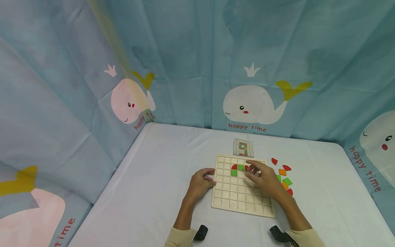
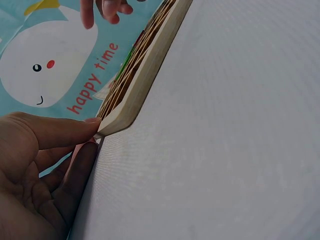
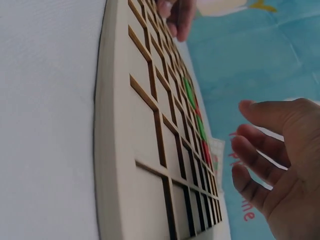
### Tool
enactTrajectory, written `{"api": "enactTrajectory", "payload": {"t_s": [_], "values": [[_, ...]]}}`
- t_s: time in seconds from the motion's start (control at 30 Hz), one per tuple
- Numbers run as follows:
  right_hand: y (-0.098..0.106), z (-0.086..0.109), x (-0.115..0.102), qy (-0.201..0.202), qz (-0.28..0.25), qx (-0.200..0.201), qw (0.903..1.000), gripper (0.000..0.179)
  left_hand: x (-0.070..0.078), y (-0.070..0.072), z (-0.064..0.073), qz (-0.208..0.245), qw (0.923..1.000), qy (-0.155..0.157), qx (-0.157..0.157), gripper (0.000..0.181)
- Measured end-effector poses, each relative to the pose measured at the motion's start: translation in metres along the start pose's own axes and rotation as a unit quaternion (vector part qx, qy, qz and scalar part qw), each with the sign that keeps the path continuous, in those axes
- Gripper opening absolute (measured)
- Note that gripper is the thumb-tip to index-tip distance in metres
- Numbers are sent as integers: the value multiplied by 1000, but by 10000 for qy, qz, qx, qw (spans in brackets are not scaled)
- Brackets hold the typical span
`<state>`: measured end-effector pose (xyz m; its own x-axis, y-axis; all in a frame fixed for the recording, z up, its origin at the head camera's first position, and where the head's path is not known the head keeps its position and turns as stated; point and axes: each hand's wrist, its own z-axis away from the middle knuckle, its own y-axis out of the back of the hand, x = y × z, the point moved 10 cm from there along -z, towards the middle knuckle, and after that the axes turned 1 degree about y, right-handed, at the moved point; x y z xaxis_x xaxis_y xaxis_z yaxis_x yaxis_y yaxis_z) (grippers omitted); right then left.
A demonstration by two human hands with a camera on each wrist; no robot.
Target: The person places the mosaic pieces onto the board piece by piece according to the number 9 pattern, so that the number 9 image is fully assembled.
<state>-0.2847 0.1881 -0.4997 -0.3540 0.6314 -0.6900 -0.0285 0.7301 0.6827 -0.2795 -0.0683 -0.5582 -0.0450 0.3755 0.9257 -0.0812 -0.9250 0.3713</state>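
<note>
A pale wooden grid board (image 1: pixel 229 196) lies on the white table. My left hand (image 1: pixel 199 185) rests against its left side; in the left wrist view the straight thumb (image 2: pixel 70 131) touches the board's edge. Over the upper right part of the board hovers my right hand (image 1: pixel 266 177), fingers loosely bent and nothing between them. Set in the cells are a red quarter-round piece (image 1: pixel 234 167), a green square (image 1: pixel 241 167) beside it, another green square (image 1: pixel 234 173) below, and a red piece (image 1: pixel 246 168) partly hidden by the right fingers.
Behind the board lies a pattern card (image 1: pixel 243 148) with a coloured grid figure. Several loose pieces lie right of the board, among them a red quarter-round (image 1: pixel 274 161), an orange square (image 1: pixel 282 172) and a green square (image 1: pixel 287 181). A whale-print curtain (image 1: pixel 185 68) surrounds the table.
</note>
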Motion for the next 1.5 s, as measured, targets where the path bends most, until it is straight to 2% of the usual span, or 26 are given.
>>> {"api": "enactTrajectory", "payload": {"t_s": [0.2, 0.47, 0.63, 1.03, 1.5], "values": [[21, 9, 8, -149, -1, 230, 9996, 52, 1, 1, 1, 20, 10000, -31, 35, 50], [49, 25, 16, 10, 114, 681, 9976, 49, 0, 1, 1, 41, 10000, 20, 32, 51], [66, 36, 30, -297, 179, 819, 9960, 47, -1, 0, 0, 31, 10000, 38, 29, 50], [93, 59, 60, -1020, 337, 809, 9909, 49, -3, -1, 0, 12, 10000, 65, 26, 50], [97, 75, 95, -1601, 508, 333, 9852, 57, -2, 0, 0, 27, 10000, 29, 39, 50]]}}
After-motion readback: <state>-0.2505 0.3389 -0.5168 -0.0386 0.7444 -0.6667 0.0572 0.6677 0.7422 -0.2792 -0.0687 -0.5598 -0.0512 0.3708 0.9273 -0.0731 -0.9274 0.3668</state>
